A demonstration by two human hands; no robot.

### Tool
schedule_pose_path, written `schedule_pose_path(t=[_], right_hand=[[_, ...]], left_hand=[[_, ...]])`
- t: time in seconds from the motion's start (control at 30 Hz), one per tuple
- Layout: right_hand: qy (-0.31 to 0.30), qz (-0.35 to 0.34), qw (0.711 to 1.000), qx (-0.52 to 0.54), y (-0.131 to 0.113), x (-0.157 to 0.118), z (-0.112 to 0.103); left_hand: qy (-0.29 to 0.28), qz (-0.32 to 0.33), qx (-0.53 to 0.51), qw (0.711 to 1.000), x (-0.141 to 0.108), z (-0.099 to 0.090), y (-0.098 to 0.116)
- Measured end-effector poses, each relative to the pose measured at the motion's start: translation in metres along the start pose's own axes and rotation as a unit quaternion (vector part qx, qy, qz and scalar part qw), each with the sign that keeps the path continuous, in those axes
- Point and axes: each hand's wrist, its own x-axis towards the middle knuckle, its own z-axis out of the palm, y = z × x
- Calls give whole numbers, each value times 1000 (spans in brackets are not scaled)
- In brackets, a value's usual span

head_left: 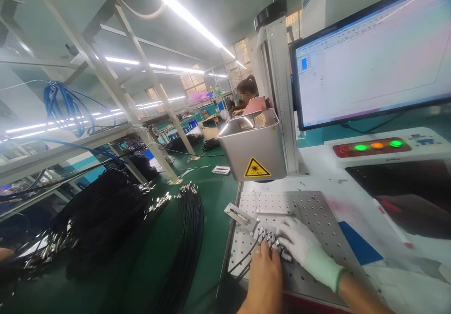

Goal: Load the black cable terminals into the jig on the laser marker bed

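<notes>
A row of small metal cable connectors [267, 234] sits in a metal fixture [243, 219] on the perforated plate. Black cables [244, 260] run from the row toward the lower left. My bare left hand [264, 274] is closed at the near side of the row, its fingertips pressed together on a connector. From the right, my right hand [305, 246], in a white glove, has its fingers bent over the far end of the same row. What lies directly under the fingertips of both hands is partly hidden.
Above the plate [317, 210] hangs a laser head [255, 154] with a yellow warning label, on a column [280, 79]. A monitor [369, 55] and button panel [373, 147] stand right. Bundled black cables [188, 229] lie left. Another person [250, 98] sits beyond.
</notes>
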Motion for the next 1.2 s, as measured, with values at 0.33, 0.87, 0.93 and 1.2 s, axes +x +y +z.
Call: schedule_pose_path(t=[0.33, 0.87, 0.93, 1.2], right_hand=[[35, -22, 998, 48, 13, 7, 11], [-29, -21, 997, -64, 12, 19, 13], [-30, -23, 997, -68, 11, 21, 12], [-1, 30, 995, -96, -5, 26, 8]], left_hand=[[158, 136, 158, 965, 4, 26, -7], [127, 185, 144, 964, 5, 3, -1], [103, 176, 127, 971, 6, -1, -1], [-31, 110, 39, 993, 7, -27, -2]])
